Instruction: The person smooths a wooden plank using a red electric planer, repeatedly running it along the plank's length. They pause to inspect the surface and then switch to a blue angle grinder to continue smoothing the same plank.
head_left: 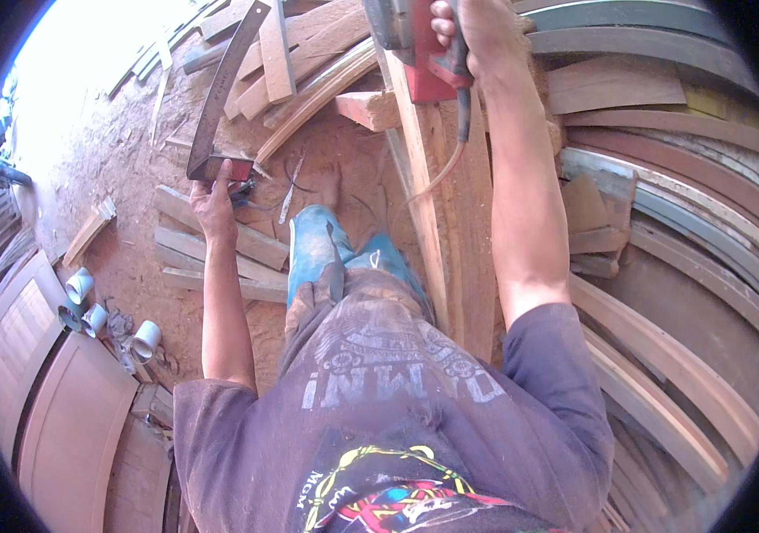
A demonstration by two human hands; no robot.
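My left hand [213,206] is closed on a carpenter's square [218,102] by its short handle. The square's long dark blade points away from me, above the dusty ground. At the top centre-right, my right hand [483,40] wraps round the black handle of a red and grey corded power tool [426,82]. Its exact kind is cut off by the upper edge. The tool is over a long timber beam [468,240] that runs from the top toward my right side; whether it touches the wood I cannot tell. A cord [457,160] hangs from the handle across the beam.
Stacked boards [663,178] crowd the right side. Loose planks [308,53] lie at the far centre, and several offcuts [210,244] beside my left forearm. White cups [146,338] and wooden panels [73,400] are at the left. Dusty ground surrounds my legs.
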